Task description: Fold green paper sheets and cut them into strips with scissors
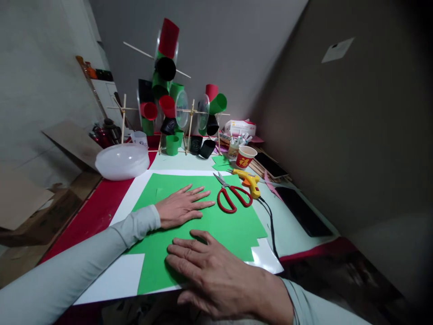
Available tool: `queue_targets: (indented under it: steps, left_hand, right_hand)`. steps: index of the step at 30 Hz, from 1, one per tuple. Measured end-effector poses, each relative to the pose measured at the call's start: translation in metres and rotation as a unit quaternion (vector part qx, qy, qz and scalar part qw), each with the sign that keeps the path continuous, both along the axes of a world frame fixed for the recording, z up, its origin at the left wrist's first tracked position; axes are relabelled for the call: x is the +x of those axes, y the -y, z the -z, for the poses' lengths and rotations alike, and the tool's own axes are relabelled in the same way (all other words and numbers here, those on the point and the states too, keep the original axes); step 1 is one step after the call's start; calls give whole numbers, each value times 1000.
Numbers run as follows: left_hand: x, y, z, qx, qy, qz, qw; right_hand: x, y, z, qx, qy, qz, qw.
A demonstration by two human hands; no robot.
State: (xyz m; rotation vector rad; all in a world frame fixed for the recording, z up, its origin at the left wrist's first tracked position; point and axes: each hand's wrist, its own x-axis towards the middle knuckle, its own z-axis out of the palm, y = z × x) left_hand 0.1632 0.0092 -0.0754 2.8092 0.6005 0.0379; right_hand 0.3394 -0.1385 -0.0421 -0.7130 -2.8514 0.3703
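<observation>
My left hand lies flat on a green sheet, its fingers spread and pointing right. Closer to me, my right hand is over the sheet's front edge, fingers apart and reaching left, with nothing held. Whether its palm presses on the sheet cannot be seen. The green sheet has notched corners and rests on a white sheet. Red-handled scissors lie partly open on the green sheet, right of my left fingertips. Beside them is a yellow glue gun with a black cord.
Behind stands a stick frame carrying red, green and black cups. A translucent plastic bowl is at the left. To the right are a red paper cup, a jar of pens, a phone and a black slab.
</observation>
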Motion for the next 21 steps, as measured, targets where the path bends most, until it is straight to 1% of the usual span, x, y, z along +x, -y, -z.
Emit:
queue_targets:
  steps: [2, 3, 4, 6, 8, 10, 12, 15, 18, 21]
  left_hand:
    - [0, 0, 1, 0, 4, -1, 1000]
    - [0, 0, 2, 0, 6, -1, 1000]
    - [0, 0, 3, 1, 9, -2, 1000]
    - [0, -1, 6, 2, 13, -3, 1000]
    - [0, -2, 7, 2, 18, -6, 1000]
    - [0, -2, 8, 3, 23, -9, 1000]
    - [-1, -2, 9, 3, 30, -11, 999]
    - [-1, -1, 10, 5, 47, -17, 999]
    - [-3, -2, 14, 8, 77, -36, 996]
    - [-5, -5, 19, 11, 120, -77, 990]
  right_hand:
    - [5, -1, -1, -3, -5, 16, 1000]
    - [8, -1, 0, 0, -8, 36, 999]
    - [11, -1, 3, 5, -11, 71, 997]
    - [15, -2, 9, 12, -8, 173, 985]
    - [18, -7, 14, 2, 5, 278, 961]
    - [20, -15, 17, -22, 6, 346, 938]
    - [20, -25, 15, -66, -35, 375, 924]
    - [22, -39, 11, -124, -110, 392, 905]
    - [25, -50, 10, -139, -125, 393, 900]
    - [25, -55, 11, -136, -119, 396, 900]
